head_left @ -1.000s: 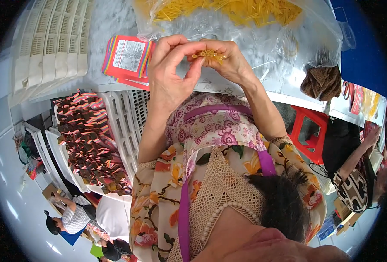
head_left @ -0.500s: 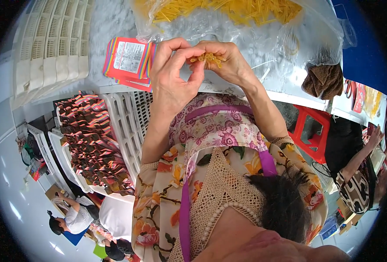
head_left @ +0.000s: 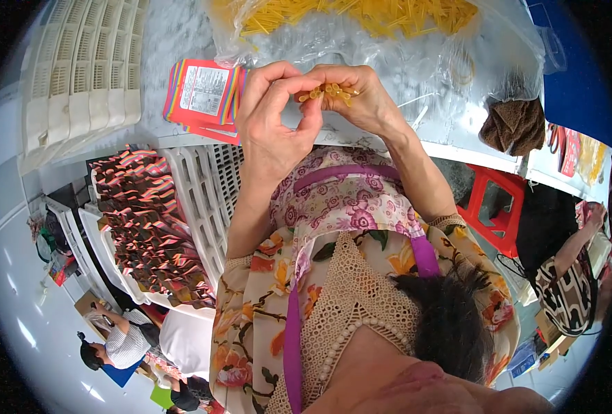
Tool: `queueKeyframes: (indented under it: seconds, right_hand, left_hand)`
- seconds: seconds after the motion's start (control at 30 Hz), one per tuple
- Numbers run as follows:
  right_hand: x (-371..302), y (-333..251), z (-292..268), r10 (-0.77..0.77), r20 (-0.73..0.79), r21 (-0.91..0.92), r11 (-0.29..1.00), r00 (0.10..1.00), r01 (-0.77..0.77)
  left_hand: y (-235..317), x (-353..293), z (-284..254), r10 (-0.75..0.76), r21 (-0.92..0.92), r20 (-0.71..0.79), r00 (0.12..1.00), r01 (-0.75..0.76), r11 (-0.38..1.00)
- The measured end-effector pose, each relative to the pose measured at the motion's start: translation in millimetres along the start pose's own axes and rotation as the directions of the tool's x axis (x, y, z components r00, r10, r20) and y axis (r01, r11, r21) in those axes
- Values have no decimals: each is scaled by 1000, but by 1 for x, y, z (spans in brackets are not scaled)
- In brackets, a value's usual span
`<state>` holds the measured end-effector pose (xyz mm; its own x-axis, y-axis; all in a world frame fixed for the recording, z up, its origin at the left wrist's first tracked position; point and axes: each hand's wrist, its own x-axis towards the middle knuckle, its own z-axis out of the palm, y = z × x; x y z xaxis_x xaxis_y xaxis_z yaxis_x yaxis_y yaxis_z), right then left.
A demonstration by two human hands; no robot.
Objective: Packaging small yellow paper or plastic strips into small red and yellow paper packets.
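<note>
left hand [head_left: 273, 121] | fingertips pinched on small yellow sticks [head_left: 328, 92] | right hand [head_left: 358, 99] | grip clenched round the same bundle, held above the tabletop [head_left: 168, 41] near edge | risk: sticks judged likely to slip if either pinch is loosened, dropped toward the white crate [head_left: 206, 186]

The small yellow sticks [head_left: 328, 92] pinched between the hands look like smooth, slightly glossy plastic, as do the loose ones in the clear, crinkled, shiny plastic bag [head_left: 416, 41] at the counter's far edge. The red packets [head_left: 202, 96] beside it are glossy printed film. The brown rag [head_left: 514, 125] near the counter's right edge is matt, rough cloth, and the white ribbed crates [head_left: 78, 76] are dull moulded plastic.
</note>
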<state>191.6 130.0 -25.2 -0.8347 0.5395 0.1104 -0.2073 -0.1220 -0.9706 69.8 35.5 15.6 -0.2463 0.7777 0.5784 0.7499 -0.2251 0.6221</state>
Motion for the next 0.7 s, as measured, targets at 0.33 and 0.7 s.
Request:
queueKeyframes:
  seconds: [0.33, 0.7]
  right_hand:
    - [2, 4, 2, -18, 9, 61, 998, 1000, 17]
    - [0, 6, 3, -20, -57, 16, 1000, 998, 21]
  left_hand:
    - [-3, -4, -4, -84, 20, 53, 995, 83, 996]
    - [10, 7, -9, 75, -27, 183, 980, -71, 997]
